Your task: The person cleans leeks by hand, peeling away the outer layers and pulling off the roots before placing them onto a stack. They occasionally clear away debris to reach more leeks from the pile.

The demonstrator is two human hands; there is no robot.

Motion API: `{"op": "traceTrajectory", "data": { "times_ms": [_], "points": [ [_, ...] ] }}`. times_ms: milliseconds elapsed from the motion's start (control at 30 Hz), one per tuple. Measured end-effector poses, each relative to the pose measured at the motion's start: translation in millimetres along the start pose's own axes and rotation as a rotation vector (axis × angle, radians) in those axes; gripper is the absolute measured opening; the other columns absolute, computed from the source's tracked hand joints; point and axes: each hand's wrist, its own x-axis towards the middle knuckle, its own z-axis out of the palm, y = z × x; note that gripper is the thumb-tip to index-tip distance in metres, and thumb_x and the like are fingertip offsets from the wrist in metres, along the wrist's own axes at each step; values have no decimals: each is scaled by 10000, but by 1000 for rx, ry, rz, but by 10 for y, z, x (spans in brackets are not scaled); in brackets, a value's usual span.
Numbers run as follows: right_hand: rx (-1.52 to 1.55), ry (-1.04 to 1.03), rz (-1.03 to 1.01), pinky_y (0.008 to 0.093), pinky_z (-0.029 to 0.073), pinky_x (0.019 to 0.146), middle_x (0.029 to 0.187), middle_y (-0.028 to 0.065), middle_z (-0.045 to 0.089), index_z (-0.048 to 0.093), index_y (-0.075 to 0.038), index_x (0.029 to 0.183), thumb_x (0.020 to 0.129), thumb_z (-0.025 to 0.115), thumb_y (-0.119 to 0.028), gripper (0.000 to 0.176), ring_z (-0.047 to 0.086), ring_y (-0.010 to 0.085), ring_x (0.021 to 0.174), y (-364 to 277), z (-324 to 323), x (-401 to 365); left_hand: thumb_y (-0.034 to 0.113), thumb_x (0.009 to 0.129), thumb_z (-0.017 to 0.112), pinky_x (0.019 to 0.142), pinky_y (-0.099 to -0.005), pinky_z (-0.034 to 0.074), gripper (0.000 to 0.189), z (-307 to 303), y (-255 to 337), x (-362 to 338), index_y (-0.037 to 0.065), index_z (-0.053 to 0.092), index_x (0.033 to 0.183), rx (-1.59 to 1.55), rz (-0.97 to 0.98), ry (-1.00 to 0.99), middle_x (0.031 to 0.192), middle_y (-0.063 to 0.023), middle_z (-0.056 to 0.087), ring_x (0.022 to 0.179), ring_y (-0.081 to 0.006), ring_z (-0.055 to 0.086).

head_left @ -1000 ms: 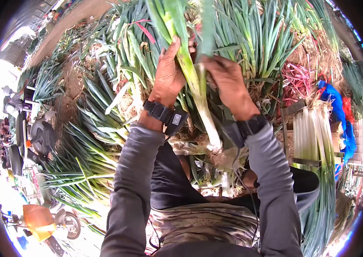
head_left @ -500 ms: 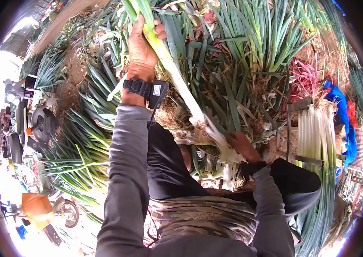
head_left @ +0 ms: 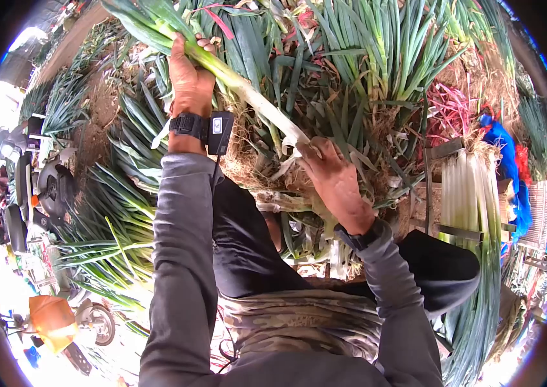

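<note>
A long green onion (head_left: 257, 102) slants across my front, its leaves at the upper left and its white end at the lower right. My left hand (head_left: 191, 76) is wrapped round the stalk where green turns to pale. At the white end, the fingers of my right hand (head_left: 333, 175) are closed on the stalk, and the very tip is hidden behind them. A loose strip of pale skin (head_left: 286, 164) hangs beside these fingers. Below lie dark leaves and peelings (head_left: 344, 138).
At my right, a bundle of trimmed green onions (head_left: 470, 193) rests in a metal-barred rack (head_left: 460, 232). Unpeeled green onions (head_left: 383, 45) stand ahead, and more (head_left: 115, 226) lie at my left. Red ties (head_left: 449, 109) and blue plastic (head_left: 511, 164) are at the right, motorbikes (head_left: 54, 187) far left.
My right hand has come up from low near my knee to the white end of the stalk. The pale skin it was pulling is off that hand. My left hand has shifted slightly left.
</note>
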Motion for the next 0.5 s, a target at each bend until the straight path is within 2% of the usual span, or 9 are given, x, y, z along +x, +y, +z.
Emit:
{"op": "traceTrajectory", "data": {
  "times_ms": [67,100,200,267,400,500],
  "points": [
    [-32,12,11,372,580,687,1071,130,618,628,-30,1182,857,745,-159,369,683,284,895,91,104,10,258,1004,635,686,-335,531,293,-16,-2,26,29,516,1141,-29,8,47,910,-118,585,741,-204,558],
    [8,48,101,380,579,691,1033,118,628,619,-33,1073,859,715,-81,239,683,285,883,24,99,85,223,983,667,665,-340,534,281,-20,-18,18,29,525,1127,-43,28,67,913,-118,591,739,-211,570],
    [-45,-48,-24,361,568,628,973,99,629,617,-53,1032,864,741,-71,210,681,277,775,101,28,15,205,995,657,703,-322,557,288,-17,-62,0,5,526,1155,112,148,103,948,-128,589,787,-205,573],
    [57,27,-31,366,556,593,992,103,624,601,-35,1009,857,710,-45,188,672,289,748,195,121,-123,193,978,680,695,-324,555,298,-19,-76,2,6,532,1156,123,150,116,945,-128,597,782,-211,581],
    [154,99,-11,365,538,545,994,100,624,578,-30,979,852,687,-23,168,657,288,685,67,-120,21,195,944,725,662,-328,547,323,60,-189,-8,8,541,1132,78,125,209,925,-129,604,761,-215,587],
    [230,-96,-123,386,548,576,984,114,627,562,-30,989,854,677,-17,177,661,303,696,37,-199,33,191,938,734,616,-331,540,300,51,-223,15,7,560,1099,44,98,222,886,-141,630,707,-221,599]
  ]
}}
